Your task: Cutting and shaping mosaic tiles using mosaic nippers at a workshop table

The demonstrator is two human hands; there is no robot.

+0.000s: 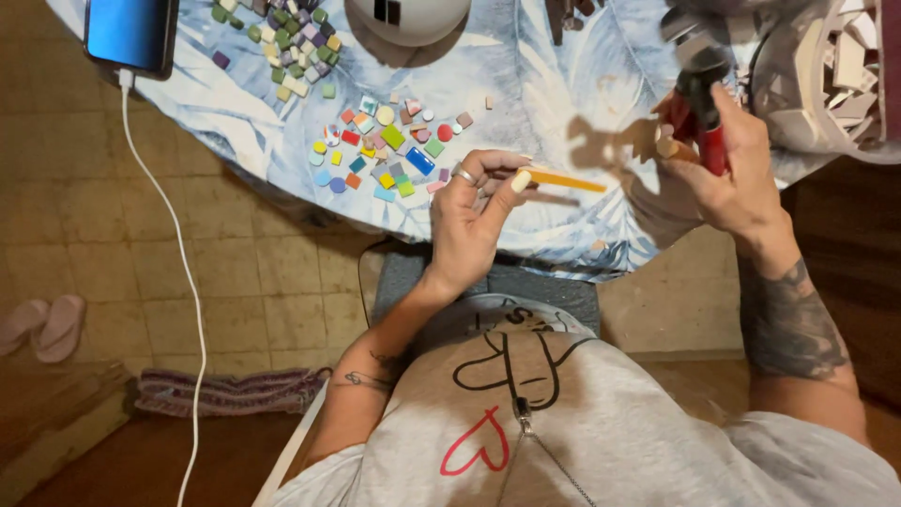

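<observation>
Orange strip (563, 178), one; perhaps red nippers (704, 103).

Home craft corner, round table under a blue leaf-print cloth (563, 56), scattered small coloured mosaic tiles (389, 150), worn beige tiled floor (84, 244), pink flip-flops (42, 327), charging phone (129, 33)

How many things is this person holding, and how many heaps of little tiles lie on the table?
Orange strip, in the left hand: 1
Red-handled nippers, in the right hand: 1
Heaps of small tiles: 2, one bright mixed, one green and purple
Total: 4
</observation>
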